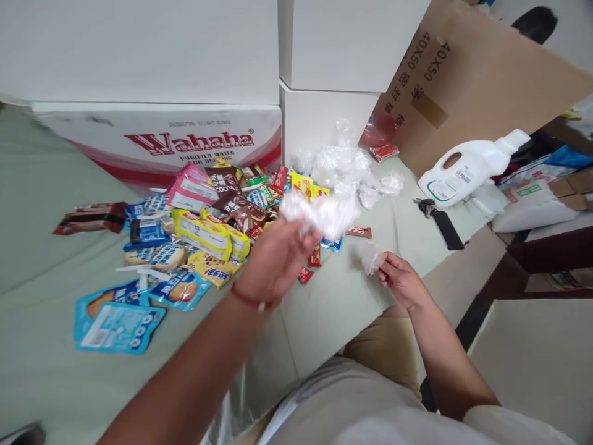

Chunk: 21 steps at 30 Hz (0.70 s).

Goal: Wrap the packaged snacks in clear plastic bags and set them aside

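Observation:
My left hand (285, 253), with a red cord at its wrist, is closed on a crumpled clear plastic bag (336, 216), slightly blurred. To its right, my right hand (398, 278) pinches a small wad of clear plastic (371, 258) over the table's near edge. Beyond both hands, a heap of clear crumpled plastic (340, 167) lies against a white box. Many packaged snacks are piled left of it, among them yellow packs (201, 233), brown cocoa packs (238, 210), a pink pack (192, 188) and blue pouches (123, 327).
A Wahaha carton (185, 142) and white boxes (324, 117) stand behind the snacks. On the right are a brown cardboard sheet (482, 80), a white jug (467, 167) and keys with a black holder (447, 228). The table has a pale green cover (41, 259).

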{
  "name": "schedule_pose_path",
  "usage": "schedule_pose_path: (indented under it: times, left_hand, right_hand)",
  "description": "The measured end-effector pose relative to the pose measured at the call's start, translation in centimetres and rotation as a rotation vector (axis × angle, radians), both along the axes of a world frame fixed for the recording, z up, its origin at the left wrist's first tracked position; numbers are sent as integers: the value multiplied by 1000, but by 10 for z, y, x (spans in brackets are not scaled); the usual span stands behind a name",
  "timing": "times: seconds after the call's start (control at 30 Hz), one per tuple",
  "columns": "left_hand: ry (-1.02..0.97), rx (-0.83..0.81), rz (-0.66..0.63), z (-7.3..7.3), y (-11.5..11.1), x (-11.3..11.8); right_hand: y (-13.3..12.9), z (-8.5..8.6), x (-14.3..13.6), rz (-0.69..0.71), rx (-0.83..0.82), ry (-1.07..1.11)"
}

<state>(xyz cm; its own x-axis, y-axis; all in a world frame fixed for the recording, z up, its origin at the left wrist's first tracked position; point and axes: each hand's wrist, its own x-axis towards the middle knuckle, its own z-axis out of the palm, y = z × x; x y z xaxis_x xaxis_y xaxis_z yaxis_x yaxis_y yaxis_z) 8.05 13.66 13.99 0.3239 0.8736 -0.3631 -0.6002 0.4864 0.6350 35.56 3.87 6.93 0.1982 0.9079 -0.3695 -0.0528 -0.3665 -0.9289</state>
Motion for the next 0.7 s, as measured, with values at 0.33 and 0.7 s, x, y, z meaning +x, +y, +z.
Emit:
schedule_pose_path:
  times: [0.33,0.7]
  left_hand:
    - [375,182,-165,-58,-27,-14]
    - [424,472,-70,-123,-76,-28]
  right_hand:
    - [16,-1,-15,-1,86,365]
    - [12,-5,-83,185,-125,598]
